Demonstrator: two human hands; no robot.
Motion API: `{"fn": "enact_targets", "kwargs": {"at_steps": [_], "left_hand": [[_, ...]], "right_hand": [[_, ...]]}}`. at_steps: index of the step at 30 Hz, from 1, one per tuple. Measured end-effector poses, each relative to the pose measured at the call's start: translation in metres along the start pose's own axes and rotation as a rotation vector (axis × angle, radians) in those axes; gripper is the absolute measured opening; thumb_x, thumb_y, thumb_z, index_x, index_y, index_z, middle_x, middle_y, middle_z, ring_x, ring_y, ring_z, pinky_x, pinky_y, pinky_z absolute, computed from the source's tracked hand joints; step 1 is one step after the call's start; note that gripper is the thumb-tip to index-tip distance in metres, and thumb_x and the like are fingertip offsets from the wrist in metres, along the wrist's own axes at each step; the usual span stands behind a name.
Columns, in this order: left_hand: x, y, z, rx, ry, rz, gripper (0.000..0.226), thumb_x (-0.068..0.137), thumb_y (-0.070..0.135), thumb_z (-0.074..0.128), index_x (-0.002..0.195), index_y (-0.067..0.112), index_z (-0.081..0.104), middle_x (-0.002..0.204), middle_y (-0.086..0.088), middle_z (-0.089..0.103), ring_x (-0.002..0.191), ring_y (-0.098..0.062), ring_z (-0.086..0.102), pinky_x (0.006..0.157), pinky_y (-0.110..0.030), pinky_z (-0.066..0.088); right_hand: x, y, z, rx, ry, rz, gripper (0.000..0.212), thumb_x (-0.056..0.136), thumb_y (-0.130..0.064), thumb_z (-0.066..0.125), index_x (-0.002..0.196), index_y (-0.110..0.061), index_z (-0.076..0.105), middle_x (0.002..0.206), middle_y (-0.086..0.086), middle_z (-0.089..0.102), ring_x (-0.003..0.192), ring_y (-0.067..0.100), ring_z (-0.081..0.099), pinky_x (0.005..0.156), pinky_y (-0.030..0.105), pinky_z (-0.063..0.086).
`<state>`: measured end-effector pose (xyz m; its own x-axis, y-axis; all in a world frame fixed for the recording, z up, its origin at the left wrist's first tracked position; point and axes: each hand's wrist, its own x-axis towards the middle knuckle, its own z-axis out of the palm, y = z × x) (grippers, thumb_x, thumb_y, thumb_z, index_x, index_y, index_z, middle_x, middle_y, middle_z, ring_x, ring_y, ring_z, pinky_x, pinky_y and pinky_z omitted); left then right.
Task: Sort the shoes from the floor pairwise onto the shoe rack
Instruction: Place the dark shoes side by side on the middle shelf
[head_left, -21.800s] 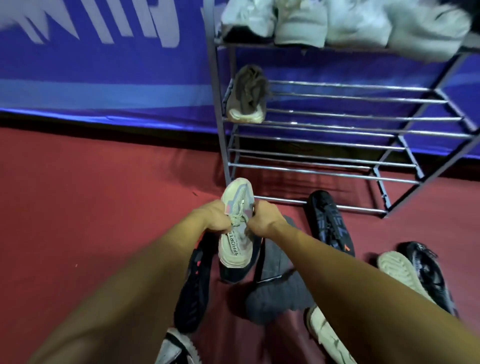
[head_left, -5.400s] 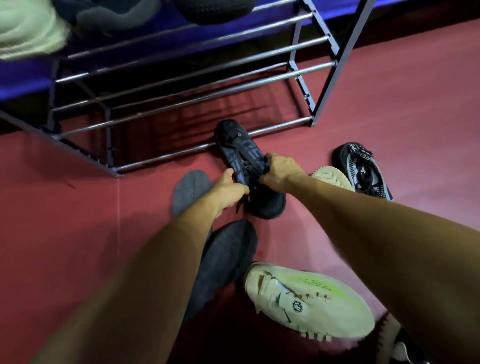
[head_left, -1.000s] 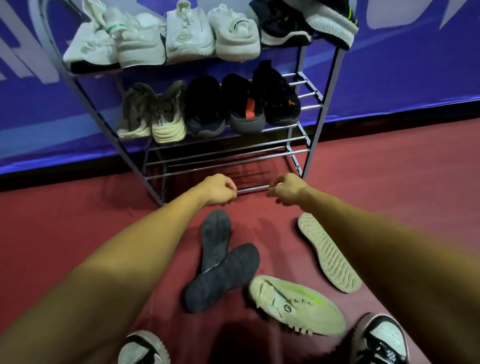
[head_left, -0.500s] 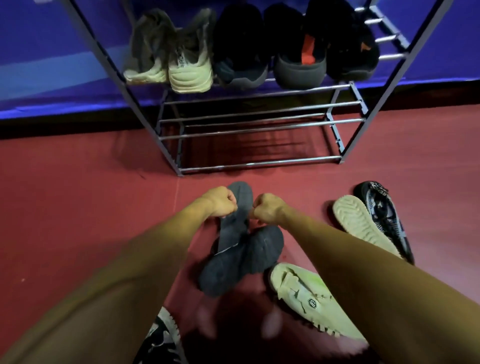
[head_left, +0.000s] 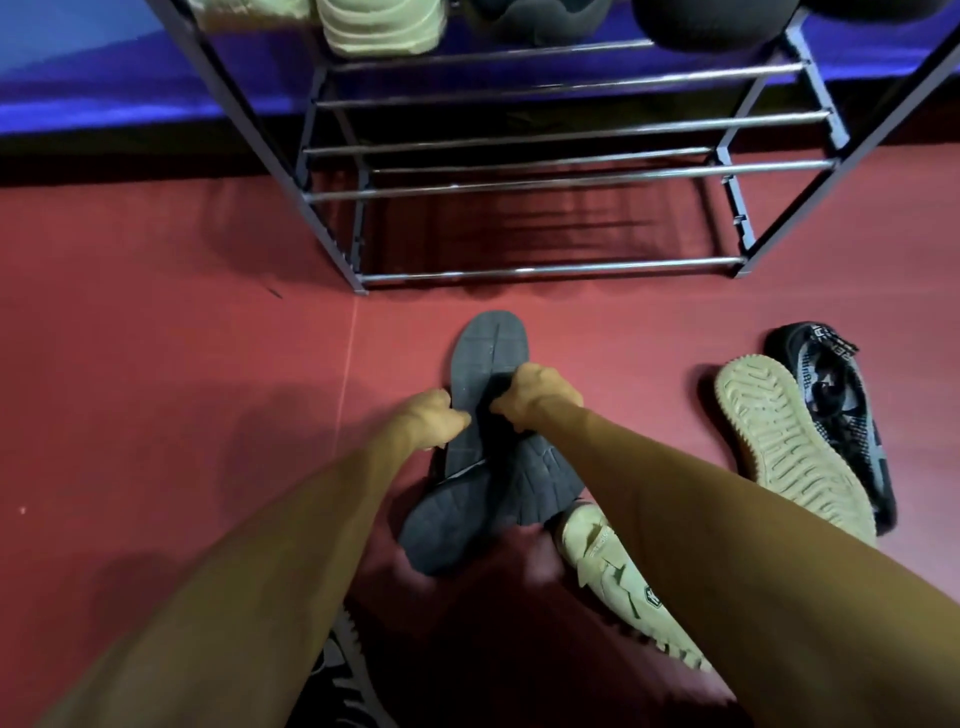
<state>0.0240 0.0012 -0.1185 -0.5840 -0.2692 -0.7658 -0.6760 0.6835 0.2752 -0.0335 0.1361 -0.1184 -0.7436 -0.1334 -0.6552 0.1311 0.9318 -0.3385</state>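
In the head view, my left grip (head_left: 426, 423) and right grip (head_left: 535, 397) are each curled round one edge of a dark grey shoe (head_left: 485, 353). It lies sole-up on the floor (head_left: 156, 364) near the shoe rack (head_left: 550, 268). I judge the two-sided hold is meant to lift it level. Its likely mate (head_left: 483, 512) lies crossed against it, touching, handy to follow as a pair.

Head camera looks steeply down, close over red floor (head_left: 156, 364) before rack (head_left: 545, 267).
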Motion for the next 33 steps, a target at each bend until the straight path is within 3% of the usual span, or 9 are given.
{"fn": "enact_targets", "kwargs": {"at_steps": [3,5,8,10,13,18,23,27,33], "left_hand": [[0.002,-0.003,0.004,-0.059,0.002,-0.001,0.027,0.077,0.039,0.053,0.093,0.018,0.049,0.113,-0.021,0.067,0.108,-0.035,0.065,0.080,-0.041,0.053],[-0.005,0.000,0.002,-0.086,0.023,0.013,0.034,0.068,0.042,0.053,0.092,0.020,0.047,0.114,-0.021,0.066,0.108,-0.036,0.064,0.087,-0.046,0.053],[-0.026,0.010,-0.010,-0.106,0.071,0.068,0.021,0.078,0.032,0.062,0.087,0.021,0.046,0.104,-0.014,0.068,0.100,-0.032,0.066,0.087,-0.040,0.052],[-0.044,0.020,-0.021,-0.129,0.089,0.104,0.019,0.082,0.026,0.064,0.093,0.024,0.049,0.106,-0.010,0.068,0.098,-0.030,0.066,0.090,-0.039,0.053],[-0.075,0.039,-0.039,-0.104,0.137,0.159,0.043,0.084,0.026,0.066,0.125,0.022,0.051,0.120,-0.003,0.064,0.111,-0.028,0.061,0.094,-0.032,0.047],[-0.119,0.069,-0.061,-0.054,0.179,0.247,0.053,0.082,0.023,0.069,0.132,0.023,0.053,0.129,-0.001,0.061,0.118,-0.023,0.057,0.091,-0.025,0.041],[-0.172,0.106,-0.082,0.016,0.193,0.394,0.039,0.077,0.025,0.075,0.112,0.019,0.056,0.104,-0.001,0.064,0.098,-0.022,0.061,0.080,-0.027,0.045],[-0.211,0.132,-0.097,0.013,0.171,0.535,0.032,0.074,0.024,0.080,0.088,0.016,0.053,0.072,-0.003,0.064,0.069,-0.021,0.058,0.063,-0.029,0.045],[-0.264,0.165,-0.120,0.011,0.181,0.722,0.039,0.073,0.034,0.083,0.081,0.018,0.049,0.071,-0.002,0.057,0.068,-0.020,0.052,0.058,-0.028,0.040]], "right_hand": [[-0.002,0.007,-0.003,0.057,-0.045,0.011,0.047,0.078,-0.036,0.074,0.117,-0.010,0.066,0.108,0.008,0.071,0.094,0.025,0.071,0.081,0.034,0.058],[-0.007,0.010,-0.010,0.181,-0.113,0.004,0.038,0.078,-0.033,0.077,0.107,-0.008,0.070,0.091,0.007,0.072,0.070,0.020,0.070,0.066,0.028,0.058],[-0.022,0.013,-0.025,0.341,-0.124,0.013,0.022,0.082,-0.027,0.076,0.090,-0.009,0.068,0.070,0.004,0.065,0.047,0.013,0.058,0.040,0.017,0.041],[-0.035,0.014,-0.035,0.451,-0.118,-0.002,0.017,0.085,-0.025,0.074,0.079,-0.013,0.063,0.061,0.003,0.058,0.042,0.014,0.051,0.033,0.016,0.032],[-0.056,0.015,-0.057,0.588,-0.090,-0.056,0.017,0.087,-0.022,0.073,0.094,-0.007,0.070,0.069,0.011,0.062,0.041,0.015,0.044,0.030,0.015,0.026],[-0.104,0.017,-0.109,0.656,-0.102,-0.104,0.017,0.092,-0.023,0.068,0.100,-0.008,0.066,0.070,0.012,0.057,0.025,0.007,0.036,0.033,0.011,0.024],[-0.165,0.024,-0.165,0.709,-0.055,-0.178,0.014,0.093,-0.022,0.069,0.082,-0.017,0.061,0.068,0.004,0.056,0.034,0.006,0.047,0.031,0.011,0.028],[-0.202,0.035,-0.203,0.660,-0.052,-0.187,0.022,0.087,-0.039,0.074,0.089,-0.021,0.062,0.070,-0.002,0.057,0.051,0.011,0.048,0.039,0.015,0.032],[-0.241,0.042,-0.250,0.700,-0.038,-0.234,0.044,0.080,-0.059,0.073,0.094,-0.020,0.060,0.066,-0.003,0.051,0.048,0.007,0.047,0.042,0.018,0.036]]}}
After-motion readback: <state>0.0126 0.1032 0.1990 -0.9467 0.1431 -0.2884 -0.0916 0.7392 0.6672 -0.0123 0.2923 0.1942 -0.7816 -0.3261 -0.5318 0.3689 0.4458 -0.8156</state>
